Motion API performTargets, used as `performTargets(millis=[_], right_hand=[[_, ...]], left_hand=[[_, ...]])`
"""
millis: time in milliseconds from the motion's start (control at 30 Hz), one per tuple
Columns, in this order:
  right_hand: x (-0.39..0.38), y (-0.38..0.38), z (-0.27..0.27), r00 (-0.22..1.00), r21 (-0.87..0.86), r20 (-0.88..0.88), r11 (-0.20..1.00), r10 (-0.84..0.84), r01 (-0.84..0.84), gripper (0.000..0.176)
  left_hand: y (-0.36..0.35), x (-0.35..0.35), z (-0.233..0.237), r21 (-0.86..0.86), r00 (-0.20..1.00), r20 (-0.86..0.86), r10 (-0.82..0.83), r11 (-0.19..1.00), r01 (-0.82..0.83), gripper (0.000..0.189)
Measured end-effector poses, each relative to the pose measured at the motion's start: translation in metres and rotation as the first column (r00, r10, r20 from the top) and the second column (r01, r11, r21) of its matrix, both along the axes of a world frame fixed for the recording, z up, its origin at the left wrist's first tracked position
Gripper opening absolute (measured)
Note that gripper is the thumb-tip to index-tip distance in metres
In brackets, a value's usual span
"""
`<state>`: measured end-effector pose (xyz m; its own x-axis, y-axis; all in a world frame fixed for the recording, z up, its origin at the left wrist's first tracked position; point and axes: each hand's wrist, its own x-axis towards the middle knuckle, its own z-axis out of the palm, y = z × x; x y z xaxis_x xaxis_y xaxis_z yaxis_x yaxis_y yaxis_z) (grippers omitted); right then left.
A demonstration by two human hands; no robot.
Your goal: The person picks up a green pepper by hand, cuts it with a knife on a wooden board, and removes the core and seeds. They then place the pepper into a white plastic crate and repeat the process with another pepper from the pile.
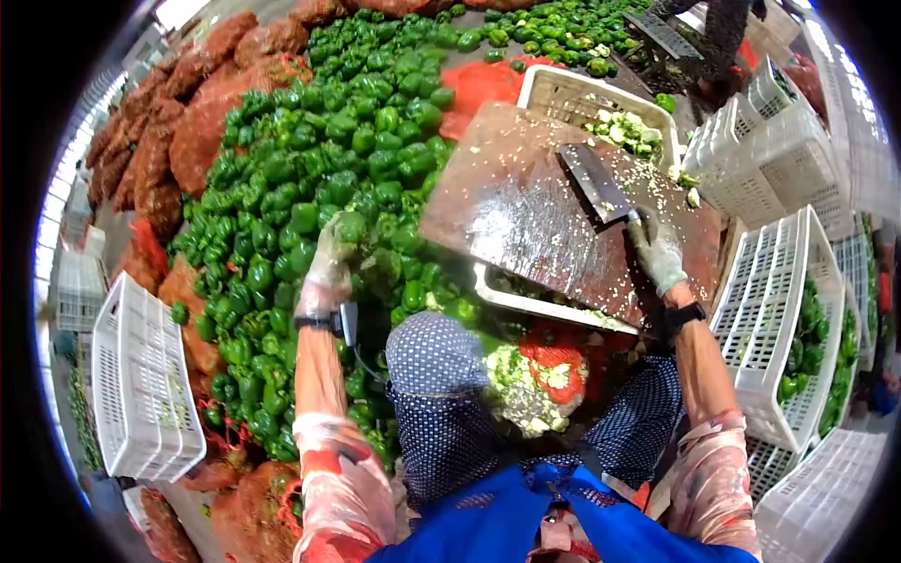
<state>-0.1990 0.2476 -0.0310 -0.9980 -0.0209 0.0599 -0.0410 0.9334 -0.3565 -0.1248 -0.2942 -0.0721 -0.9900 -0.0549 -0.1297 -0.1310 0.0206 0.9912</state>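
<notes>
My right hand [660, 251], in a pale glove, is closed round the handle of a cleaver [597, 183]. The broad blade lies over a wet brown cutting board [526, 206] strewn with pale seeds. On the other side, my gloved left hand [328, 258] reaches over the pile of green bell peppers [282, 178]. Its fingers are curled round a green bell pepper [350, 226], slightly blurred by motion. The board rests across a white crate [554, 308], which shows at its near and far edges. Cut pepper cores [627, 131] lie in the crate's far end.
Red mesh sacks [202, 131] are heaped at the left, beside a white slotted crate [141, 380]. Stacked white crates [765, 310] stand at the right, some holding peppers. Pepper scraps [526, 389] lie on the floor by my knees. Another person's legs [718, 42] show at the top right.
</notes>
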Motion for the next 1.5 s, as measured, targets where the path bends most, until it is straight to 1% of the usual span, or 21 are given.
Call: performTargets(millis=[67,100,167,267,300,367,467,500,567,600,633,667,767,833,1000,1100,1133,1233,1267,1467,1500], right_hand=[[-0.007,0.0,0.007,0.994,0.039,0.101,0.998,0.038,-0.043,0.043],[-0.008,0.001,0.011,0.987,0.057,0.152,0.997,0.051,-0.06,0.044],[0.006,-0.012,0.035,0.969,-0.044,0.229,0.995,0.097,-0.089,0.044],[0.032,-0.021,0.054,0.934,-0.082,0.352,0.996,0.058,-0.031,0.045],[0.047,-0.016,0.049,0.974,-0.109,0.166,0.984,0.157,-0.14,0.048],[0.056,-0.01,0.031,0.974,-0.275,0.226,0.957,-0.028,0.092,0.047],[0.084,0.005,0.03,0.961,-0.545,0.275,0.827,0.018,0.14,0.045],[0.091,0.008,0.028,0.947,-0.615,0.318,0.77,0.042,0.172,0.047],[0.112,0.014,0.021,0.969,-0.51,0.247,0.847,-0.024,0.151,0.05],[0.123,0.015,0.017,0.963,-0.526,0.267,0.833,-0.028,0.17,0.056],[0.133,0.018,-0.006,0.993,-0.503,0.116,0.864,0.026,0.036,0.063],[0.148,0.015,0.003,0.994,-0.539,0.102,0.842,0.039,0.022,0.065],[0.176,0.003,0.063,0.955,-0.732,0.256,0.676,0.148,0.092,0.063],[0.178,-0.009,0.033,0.988,-0.662,-0.018,0.739,0.151,-0.125,0.061],[0.197,-0.035,0.05,0.967,-0.569,-0.233,0.792,0.102,-0.221,0.056],[0.197,-0.036,0.065,0.985,-0.562,0.005,0.815,0.172,-0.14,0.057],[0.196,-0.039,0.056,0.976,-0.547,-0.128,0.809,0.176,-0.217,0.055],[0.194,-0.044,0.062,0.98,-0.522,0.046,0.841,0.193,-0.142,0.054],[0.195,-0.046,0.059,0.976,-0.538,-0.072,0.817,0.203,-0.21,0.053],[0.175,-0.05,0.077,0.951,-0.405,0.15,0.894,0.272,-0.192,0.045],[0.171,-0.052,0.077,0.943,-0.395,0.173,0.897,0.285,-0.198,0.043]], left_hand=[[0.004,-0.002,0.031,-0.076,0.961,-0.256,-0.107,0.993,0.09,0.081],[0.038,0.004,0.081,0.386,0.998,-0.048,-0.047,0.92,0.062,0.082],[0.083,0.0,0.146,0.315,0.999,-0.013,-0.052,0.947,0.054,0.085],[0.129,-0.009,0.204,0.25,0.963,-0.112,-0.245,0.931,0.266,0.084],[0.143,-0.009,0.221,0.225,0.939,-0.126,-0.32,0.913,0.341,0.084],[0.171,-0.015,0.229,0.308,0.874,-0.243,-0.421,0.821,0.481,0.08],[0.22,-0.019,0.217,0.193,0.92,-0.175,-0.351,0.904,0.382,0.07],[0.233,-0.016,0.215,0.282,0.912,-0.074,-0.404,0.869,0.407,0.064],[0.257,-0.015,0.184,0.203,0.887,-0.097,-0.451,0.864,0.461,0.059],[0.272,-0.009,0.168,0.256,0.943,-0.018,-0.332,0.91,0.326,0.056],[0.274,-0.011,0.148,0.335,0.931,0.116,-0.347,0.896,0.292,0.056],[0.275,-0.012,0.127,0.406,0.901,0.249,-0.355,0.883,0.236,0.056],[0.281,-0.013,0.07,0.256,0.938,0.191,-0.29,0.937,0.238,0.056],[0.28,-0.008,0.065,0.215,0.933,0.053,-0.355,0.917,0.337,0.058],[0.288,0.006,0.082,0.277,0.928,0.139,-0.344,0.914,0.297,0.063],[0.289,0.009,0.083,0.286,0.933,0.201,-0.3,0.928,0.237,0.065],[0.289,0.012,0.084,0.293,0.935,0.145,-0.324,0.917,0.273,0.061],[0.29,0.012,0.079,0.259,0.959,0.151,-0.24,0.946,0.196,0.057],[0.29,0.012,0.077,0.239,0.962,0.146,-0.23,0.952,0.192,0.056],[0.298,0.012,0.071,0.249,0.982,0.133,-0.133,0.964,0.097,0.062],[0.296,0.008,0.066,0.164,0.987,0.104,-0.122,0.981,0.104,0.063]])
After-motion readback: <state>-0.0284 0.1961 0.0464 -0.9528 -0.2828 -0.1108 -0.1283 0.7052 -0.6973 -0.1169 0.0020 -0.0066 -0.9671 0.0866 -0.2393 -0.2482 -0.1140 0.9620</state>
